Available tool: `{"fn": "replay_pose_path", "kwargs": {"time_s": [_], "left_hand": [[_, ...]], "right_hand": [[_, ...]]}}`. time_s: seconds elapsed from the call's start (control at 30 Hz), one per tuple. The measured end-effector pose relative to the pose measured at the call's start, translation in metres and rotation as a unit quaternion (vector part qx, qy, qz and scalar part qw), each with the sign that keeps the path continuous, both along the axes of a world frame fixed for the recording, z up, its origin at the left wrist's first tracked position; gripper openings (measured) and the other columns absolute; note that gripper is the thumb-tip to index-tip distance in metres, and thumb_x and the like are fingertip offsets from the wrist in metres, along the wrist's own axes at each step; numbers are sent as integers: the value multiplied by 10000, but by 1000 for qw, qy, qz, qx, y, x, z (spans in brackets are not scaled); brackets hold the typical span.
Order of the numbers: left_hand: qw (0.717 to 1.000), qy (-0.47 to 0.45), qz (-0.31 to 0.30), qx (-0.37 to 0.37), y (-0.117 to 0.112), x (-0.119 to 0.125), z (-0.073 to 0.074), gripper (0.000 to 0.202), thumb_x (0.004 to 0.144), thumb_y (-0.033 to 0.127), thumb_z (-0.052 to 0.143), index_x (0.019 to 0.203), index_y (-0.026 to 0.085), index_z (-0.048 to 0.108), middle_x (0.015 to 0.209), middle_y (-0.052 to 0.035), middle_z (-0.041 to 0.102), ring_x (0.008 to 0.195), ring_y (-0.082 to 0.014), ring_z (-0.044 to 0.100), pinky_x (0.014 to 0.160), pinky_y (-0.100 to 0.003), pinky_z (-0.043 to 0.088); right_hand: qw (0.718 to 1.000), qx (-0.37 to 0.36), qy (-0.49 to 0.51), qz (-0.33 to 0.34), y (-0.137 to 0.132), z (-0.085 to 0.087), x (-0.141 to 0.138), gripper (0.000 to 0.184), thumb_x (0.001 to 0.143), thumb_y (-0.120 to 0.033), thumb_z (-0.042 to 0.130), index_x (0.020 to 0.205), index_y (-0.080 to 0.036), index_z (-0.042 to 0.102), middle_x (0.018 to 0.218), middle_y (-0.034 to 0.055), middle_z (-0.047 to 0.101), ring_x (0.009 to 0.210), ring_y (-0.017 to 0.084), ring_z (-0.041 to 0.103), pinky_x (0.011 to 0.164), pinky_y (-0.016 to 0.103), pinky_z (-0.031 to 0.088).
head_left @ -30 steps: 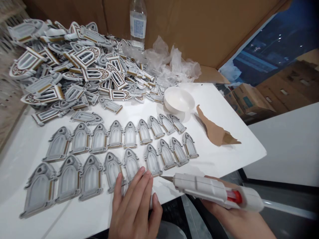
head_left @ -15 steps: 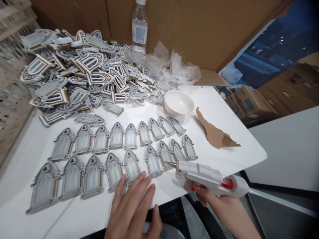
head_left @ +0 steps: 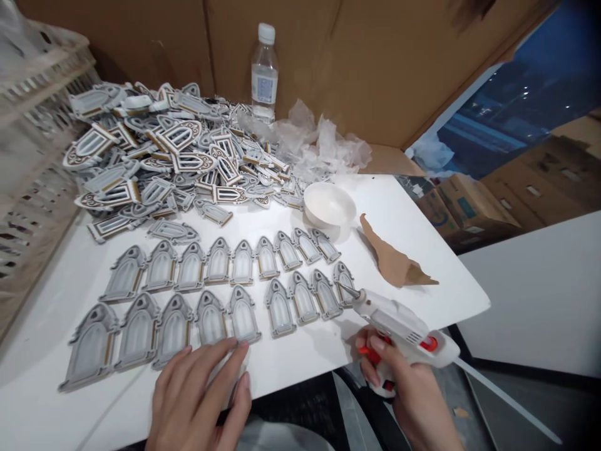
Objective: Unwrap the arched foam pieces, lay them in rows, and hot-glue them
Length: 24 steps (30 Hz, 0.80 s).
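Note:
My right hand (head_left: 399,376) grips a white hot glue gun (head_left: 392,319), fingers around its handle by the red trigger. A glue stick (head_left: 509,398) pokes from its back. Its metal nozzle is over the rightmost arched window frame (head_left: 345,285) of the front row; whether they touch, I cannot tell. My left hand (head_left: 201,394) rests with fingers stretched out at the near side of the front row, fingertips close to a grey arched frame (head_left: 210,318). Two rows of these frames lie flat, backs up, on the white table (head_left: 310,351).
A heap of similar frames (head_left: 178,156) fills the back left, beside a plastic crate (head_left: 42,125). Behind stand a water bottle (head_left: 264,78) and crumpled clear plastic (head_left: 323,141). A white bowl (head_left: 330,207) and torn brown cardboard (head_left: 394,254) are at right.
The glue gun's nozzle has moved right along the front row to its last frame, and the gun now tilts more. My left hand has shifted left. The camera view has moved slightly.

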<state>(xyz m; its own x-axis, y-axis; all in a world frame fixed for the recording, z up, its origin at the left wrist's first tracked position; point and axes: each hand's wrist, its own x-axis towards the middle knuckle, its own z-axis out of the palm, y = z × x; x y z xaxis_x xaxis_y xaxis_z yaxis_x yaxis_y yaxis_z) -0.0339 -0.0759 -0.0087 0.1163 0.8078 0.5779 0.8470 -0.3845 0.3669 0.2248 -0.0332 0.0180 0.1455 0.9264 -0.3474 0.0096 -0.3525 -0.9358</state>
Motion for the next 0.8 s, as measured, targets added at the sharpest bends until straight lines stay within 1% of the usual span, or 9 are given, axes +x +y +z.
{"fn": "replay_pose_path", "kwargs": {"time_s": [0.13,0.2,0.3,0.37,0.47,0.57,0.67,0.73,0.8], "left_hand": [[1000,28,-12,5,-1,-5,-1,293,818,76,616,1108,101,657,1082,-155,654,983,-247,586,988,-460,348],[999,30,-14,6,-2,-5,-1,301,820,93,618,1118,108,661,1078,-143,665,984,-239,586,1017,-450,329],[1000,-19,12,-12,-4,-1,-1,256,856,131,587,1095,135,679,1062,-124,692,988,-237,594,1043,-459,309],[998,-49,29,-23,-5,2,0,241,878,158,568,1087,153,687,1061,-113,705,988,-240,602,1050,-466,306],[998,-48,19,-21,-5,3,1,253,881,169,565,1105,154,681,1064,-103,714,988,-238,613,1048,-452,318],[999,-44,14,-13,-4,1,2,246,874,159,569,1092,145,682,1054,-94,724,990,-230,621,1054,-436,322],[999,-48,13,-3,-2,1,1,233,872,158,574,1075,153,688,1048,-76,733,986,-217,627,1069,-417,315],[999,-44,13,5,-1,2,1,241,872,164,576,1085,160,688,1047,-64,737,989,-212,627,1079,-405,307],[999,-42,13,12,-1,2,-1,247,873,170,575,1091,161,689,1048,-61,739,990,-213,626,1088,-405,296]], "right_hand": [[998,1,-67,14,-2,4,-5,324,824,-465,609,736,-155,641,496,-7,504,487,141,437,519,290,353],[994,-11,-110,11,-3,8,-11,356,816,-503,601,767,-155,661,482,-7,495,526,170,481,542,296,382],[988,-10,-157,5,-5,13,-21,389,802,-538,600,823,-160,688,519,0,545,603,198,560,633,305,446],[983,-5,-181,26,-8,15,-28,408,802,-562,583,715,-175,679,548,15,581,653,207,594,699,310,472],[973,-31,-224,37,-13,18,-39,475,779,-601,577,523,-201,584,603,41,627,665,213,609,675,301,496],[967,-29,-252,27,-16,24,-51,386,740,-569,616,564,-226,616,608,25,628,673,218,617,696,296,521],[967,15,-243,81,-13,28,-61,267,756,-478,608,644,-241,657,640,20,646,673,216,621,651,280,522],[965,40,-220,139,-11,28,-64,251,793,-425,579,655,-226,644,637,19,633,625,195,593,570,262,491],[959,56,-205,187,-9,25,-65,267,833,-388,555,650,-202,609,620,9,596,581,162,540,536,248,451]]}}
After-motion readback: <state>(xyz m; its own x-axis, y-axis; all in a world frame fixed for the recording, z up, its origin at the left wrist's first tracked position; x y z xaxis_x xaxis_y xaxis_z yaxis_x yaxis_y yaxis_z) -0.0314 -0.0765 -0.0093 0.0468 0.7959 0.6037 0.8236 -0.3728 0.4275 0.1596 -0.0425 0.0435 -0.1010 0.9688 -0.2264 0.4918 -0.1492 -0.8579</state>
